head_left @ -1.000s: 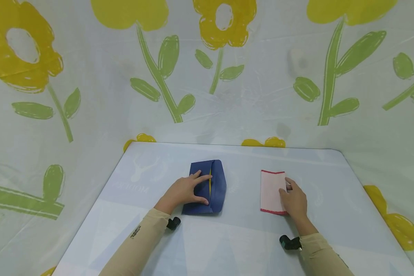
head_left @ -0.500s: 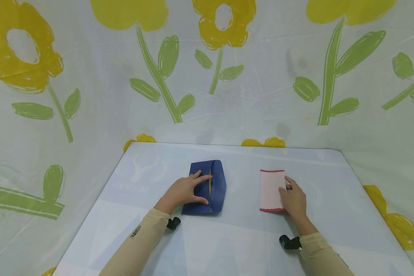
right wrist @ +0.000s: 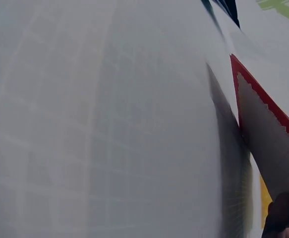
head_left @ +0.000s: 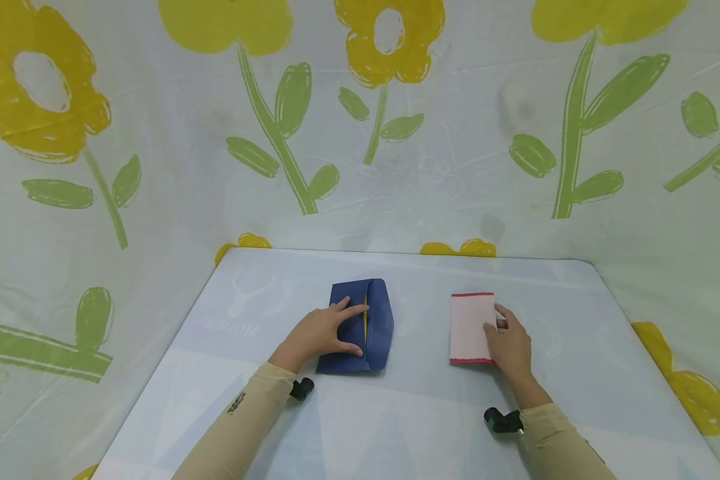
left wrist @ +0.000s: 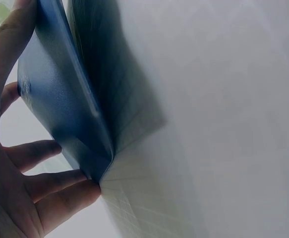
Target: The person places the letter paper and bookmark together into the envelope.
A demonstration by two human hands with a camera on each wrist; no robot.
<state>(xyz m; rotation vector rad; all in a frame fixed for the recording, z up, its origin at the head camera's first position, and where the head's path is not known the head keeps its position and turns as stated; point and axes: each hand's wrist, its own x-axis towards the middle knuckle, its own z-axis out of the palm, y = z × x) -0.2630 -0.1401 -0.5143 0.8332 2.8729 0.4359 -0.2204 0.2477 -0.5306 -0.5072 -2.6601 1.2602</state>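
Note:
A dark blue envelope (head_left: 351, 333) lies on the table, its flap (head_left: 381, 323) folded out to the right and a thin yellow strip showing at its opening. My left hand (head_left: 321, 330) rests on the envelope with the fingers spread; in the left wrist view its fingers (left wrist: 65, 198) touch the envelope's edge. To the right, my right hand (head_left: 512, 343) pinches the right edge of a pale pink card (head_left: 471, 328) with red borders at top and bottom. Seen from the right wrist, the card (right wrist: 270, 134) stands tilted above its shadow on the table. Some right fingers are hidden behind the card.
A pale patterned table (head_left: 414, 413) spreads beneath both hands. Behind and beside it hangs a sheet (head_left: 456, 167) printed with yellow flowers. Black wrist cameras (head_left: 503, 421) sit below each hand, close to the table.
My right hand has shifted the card slightly up and to the left. The left hand and the envelope have stayed in place.

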